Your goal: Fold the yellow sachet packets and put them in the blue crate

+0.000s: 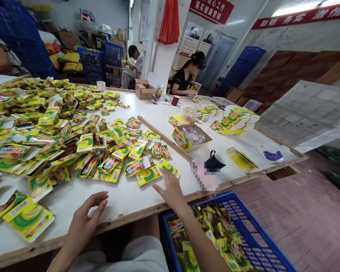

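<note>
A big heap of yellow-green blister packets [59, 128] covers the left half of the white table [124, 196]. My left hand [86, 217] hovers over the table's near edge, fingers apart and slightly curled, holding nothing. My right hand [170, 189] reaches forward with spread fingers, empty, just short of the nearest packet [149, 175] at the heap's edge. A small stack of packets [28, 219] lies left of my left hand. Beside my right forearm a blue crate [243, 223] holds several of the same packets.
A wooden strip [164, 138] runs diagonally across the table. Beyond it stand a black mug [214, 162], an open carton with plastic bags [191, 136], and flat yellow cards [242, 160]. Two people sit at the far end near a cardboard box [144, 90]. A person's arm shows at far left.
</note>
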The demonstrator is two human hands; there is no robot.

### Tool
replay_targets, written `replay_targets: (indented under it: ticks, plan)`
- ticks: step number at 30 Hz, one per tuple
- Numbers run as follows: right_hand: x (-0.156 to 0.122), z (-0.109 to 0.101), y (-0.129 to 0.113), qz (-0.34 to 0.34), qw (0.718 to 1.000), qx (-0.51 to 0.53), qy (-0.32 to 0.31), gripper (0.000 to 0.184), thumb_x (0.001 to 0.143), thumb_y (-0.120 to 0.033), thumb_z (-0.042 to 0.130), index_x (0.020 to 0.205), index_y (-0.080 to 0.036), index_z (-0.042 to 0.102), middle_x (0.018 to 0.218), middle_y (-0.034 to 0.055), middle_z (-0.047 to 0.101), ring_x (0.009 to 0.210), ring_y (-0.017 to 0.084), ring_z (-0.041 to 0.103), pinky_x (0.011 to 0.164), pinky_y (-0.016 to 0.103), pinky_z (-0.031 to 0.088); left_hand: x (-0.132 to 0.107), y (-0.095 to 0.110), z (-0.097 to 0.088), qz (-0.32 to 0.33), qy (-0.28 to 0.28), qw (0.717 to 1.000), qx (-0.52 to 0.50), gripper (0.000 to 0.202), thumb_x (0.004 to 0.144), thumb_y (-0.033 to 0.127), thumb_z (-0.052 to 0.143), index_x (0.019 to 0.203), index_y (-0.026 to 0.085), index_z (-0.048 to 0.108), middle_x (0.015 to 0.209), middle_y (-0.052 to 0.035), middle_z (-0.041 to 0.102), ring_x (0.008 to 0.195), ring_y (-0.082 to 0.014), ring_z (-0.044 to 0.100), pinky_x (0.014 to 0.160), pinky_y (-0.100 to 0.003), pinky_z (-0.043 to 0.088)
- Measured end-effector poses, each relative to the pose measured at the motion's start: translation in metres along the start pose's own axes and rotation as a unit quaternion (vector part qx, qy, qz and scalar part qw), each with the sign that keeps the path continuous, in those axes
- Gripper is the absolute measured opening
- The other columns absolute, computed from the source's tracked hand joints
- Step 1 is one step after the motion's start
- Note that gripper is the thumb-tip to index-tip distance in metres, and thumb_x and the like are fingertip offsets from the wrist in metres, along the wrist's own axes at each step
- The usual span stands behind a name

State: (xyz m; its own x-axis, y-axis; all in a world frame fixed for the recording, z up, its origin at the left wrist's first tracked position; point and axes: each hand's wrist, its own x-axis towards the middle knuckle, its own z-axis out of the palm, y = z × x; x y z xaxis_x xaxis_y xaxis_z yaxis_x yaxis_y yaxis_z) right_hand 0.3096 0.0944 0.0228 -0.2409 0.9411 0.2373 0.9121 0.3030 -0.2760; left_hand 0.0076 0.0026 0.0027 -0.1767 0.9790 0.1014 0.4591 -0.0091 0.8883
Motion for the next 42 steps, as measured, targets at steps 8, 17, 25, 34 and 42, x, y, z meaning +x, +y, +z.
replay_targets:
  ticks: [8,17,25,34,42]
  plan:
    - [0.032,0.017,-0.022,0.015,0.996,0.028,-0.085,0.063,0.066,-0.037,0.082,0.121,-0.022,0.057,0.130,0.0126,0.055,0.122,0.034,0.046,0.101,0.047,0.032,0.000,-0.001,-0.002,0.001,-0.006,1.000,0.002,0.033,0.088,0.048,0.053,0.106,0.023,0.061,0.102,-0.0069,0.071,0.091,-0.0236,0.070,0.049,-0.023,0.053]
    - [-0.005,-0.013,-0.078,0.000,0.978,0.174,-0.112,0.053,0.066,-0.032,0.082,0.110,-0.019,0.056,0.107,0.0076,0.061,0.098,0.025,0.059,0.084,0.035,0.046,-0.008,0.012,0.024,0.249,0.039,0.954,0.165,0.046,0.089,0.030,0.057,0.134,0.024,0.048,0.134,-0.0134,0.056,0.122,-0.0311,0.055,0.100,-0.050,0.046]
    - [-0.014,-0.008,-0.122,0.024,0.862,0.507,0.002,0.032,0.086,-0.025,0.063,0.114,-0.024,0.048,0.100,0.0016,0.063,0.087,0.016,0.062,0.080,0.031,0.050,-0.005,0.019,0.036,0.061,0.015,0.997,-0.033,0.057,0.092,0.036,0.052,0.140,0.028,0.023,0.118,-0.0101,0.066,0.100,-0.0263,0.069,0.062,-0.031,0.059]
    - [-0.019,0.027,-0.120,-0.011,0.854,0.520,0.011,0.026,0.087,-0.016,0.054,0.112,-0.023,0.060,0.102,0.0032,0.067,0.091,0.017,0.063,0.081,0.028,0.051,0.004,0.025,0.021,0.078,-0.080,0.988,-0.104,0.025,0.091,0.032,0.052,0.114,0.023,0.059,0.115,-0.0085,0.067,0.108,-0.0248,0.063,0.090,-0.036,0.053]
    - [-0.003,0.015,-0.117,-0.033,0.879,0.474,0.032,0.011,0.089,-0.021,0.054,0.085,-0.021,0.064,0.087,0.0030,0.064,0.086,0.017,0.061,0.079,0.028,0.049,0.018,0.027,0.029,0.052,0.019,0.981,-0.186,0.029,0.088,0.032,0.057,0.116,0.024,0.057,0.106,-0.0054,0.068,0.102,-0.0217,0.065,0.087,-0.035,0.053]
